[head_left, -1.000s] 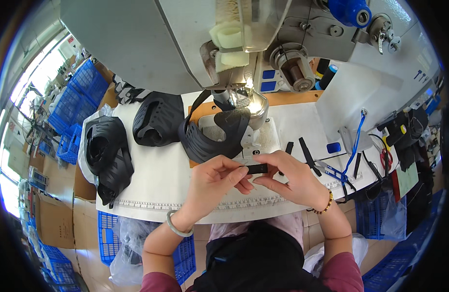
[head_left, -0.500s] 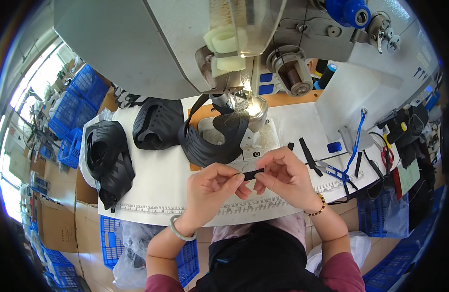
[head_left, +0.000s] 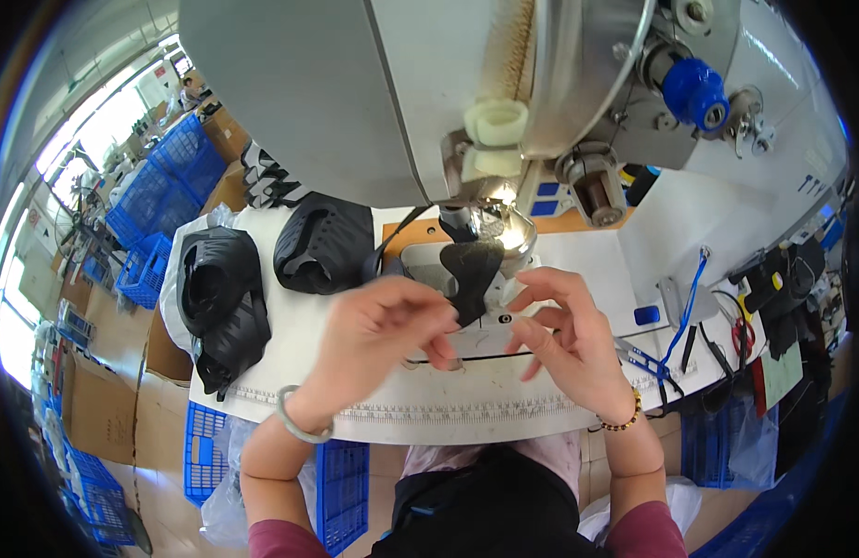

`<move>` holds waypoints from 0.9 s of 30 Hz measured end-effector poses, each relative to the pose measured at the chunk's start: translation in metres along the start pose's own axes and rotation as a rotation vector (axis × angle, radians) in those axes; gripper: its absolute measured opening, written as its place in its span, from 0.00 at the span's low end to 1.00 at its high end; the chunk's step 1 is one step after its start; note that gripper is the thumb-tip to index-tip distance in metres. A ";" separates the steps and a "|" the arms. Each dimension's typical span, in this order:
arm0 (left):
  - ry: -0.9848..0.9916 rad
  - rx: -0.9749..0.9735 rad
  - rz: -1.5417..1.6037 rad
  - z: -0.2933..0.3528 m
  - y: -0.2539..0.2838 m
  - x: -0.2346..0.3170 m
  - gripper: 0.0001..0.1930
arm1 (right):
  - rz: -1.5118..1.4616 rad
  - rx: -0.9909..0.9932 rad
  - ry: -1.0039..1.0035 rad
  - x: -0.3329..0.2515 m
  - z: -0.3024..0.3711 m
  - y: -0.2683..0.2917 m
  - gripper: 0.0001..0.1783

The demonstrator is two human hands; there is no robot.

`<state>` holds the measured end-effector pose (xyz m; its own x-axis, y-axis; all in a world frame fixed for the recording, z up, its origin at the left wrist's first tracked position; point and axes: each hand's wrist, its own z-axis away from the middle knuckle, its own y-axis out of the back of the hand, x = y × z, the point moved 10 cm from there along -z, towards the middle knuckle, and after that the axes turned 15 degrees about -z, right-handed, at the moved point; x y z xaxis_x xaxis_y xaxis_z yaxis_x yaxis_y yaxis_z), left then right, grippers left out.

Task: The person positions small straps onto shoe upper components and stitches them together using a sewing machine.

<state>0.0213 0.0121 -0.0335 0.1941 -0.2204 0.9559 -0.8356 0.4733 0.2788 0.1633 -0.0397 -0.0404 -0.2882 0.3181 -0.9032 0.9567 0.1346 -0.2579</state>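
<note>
My left hand point(head_left: 378, 335) is smeared by motion over the table, its fingertips close to a curved black shoe upper point(head_left: 470, 284). Whether anything sits between those fingers cannot be made out. Fingers apart, my right hand point(head_left: 573, 344) hovers just right of the upper and holds nothing that I can see. The upper lies under the head of a sewing machine point(head_left: 490, 219), by its lit needle area; my left hand covers part of it. The short black strip seen earlier does not show clearly.
More black shoe uppers point(head_left: 325, 244) lie at the left, including a stacked pair point(head_left: 226, 312). Blue-handled snips point(head_left: 643, 361) rest right of my right hand, near red scissors point(head_left: 744, 337). A printed ruler point(head_left: 485, 405) runs along the front edge. Blue crates point(head_left: 342, 493) stand below.
My hands have parted from the black strip they held together; the left moved left, the right slightly right. The view has shifted, and the uppers appear farther right in it.
</note>
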 end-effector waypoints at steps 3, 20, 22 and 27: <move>-0.075 0.111 -0.033 -0.009 0.040 0.009 0.07 | 0.095 0.023 -0.241 0.017 -0.009 -0.005 0.13; 0.105 -0.064 -0.107 -0.058 0.006 -0.003 0.10 | -0.012 0.183 0.133 0.039 -0.026 0.010 0.09; 0.118 -0.057 -0.104 -0.059 0.007 -0.006 0.10 | -0.013 0.192 0.140 0.038 -0.025 0.009 0.10; 0.142 -0.061 -0.096 -0.063 0.007 -0.007 0.10 | 0.325 0.210 0.264 0.027 -0.021 0.007 0.20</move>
<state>0.0469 0.0707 -0.0330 0.3452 -0.1467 0.9270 -0.7777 0.5082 0.3700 0.1618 -0.0102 -0.0592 0.0538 0.5435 -0.8377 0.9786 -0.1957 -0.0642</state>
